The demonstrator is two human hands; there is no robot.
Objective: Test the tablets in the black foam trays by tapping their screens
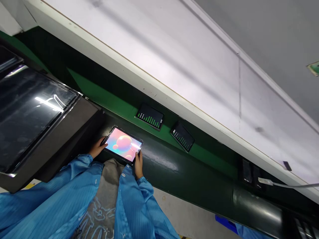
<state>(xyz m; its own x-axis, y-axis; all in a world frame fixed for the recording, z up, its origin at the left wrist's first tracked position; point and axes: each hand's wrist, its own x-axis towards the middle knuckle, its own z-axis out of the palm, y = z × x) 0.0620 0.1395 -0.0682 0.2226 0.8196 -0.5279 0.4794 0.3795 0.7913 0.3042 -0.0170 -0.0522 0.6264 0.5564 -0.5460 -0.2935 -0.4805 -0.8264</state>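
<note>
A tablet (121,143) with a lit screen of pink, orange and blue round shapes is held between my two hands, close to my body above the dark bench surface. My left hand (98,147) grips its left short edge, with the thumb on the front. On the right short edge, my right hand (139,164) is closed with its thumb on the frame. The fingers behind the tablet are hidden. Beyond it, a tablet with green text lines (150,116) lies on the green strip. Another dark tablet (182,136) showing text lies tilted to its right.
A large black glossy panel (30,109) on a dark box stands at the left. A long white shelf (159,76) runs diagonally above the bench. Dark devices (247,171) and a white cable plug (265,181) are at the right. A blue bin (226,223) sits below the bench.
</note>
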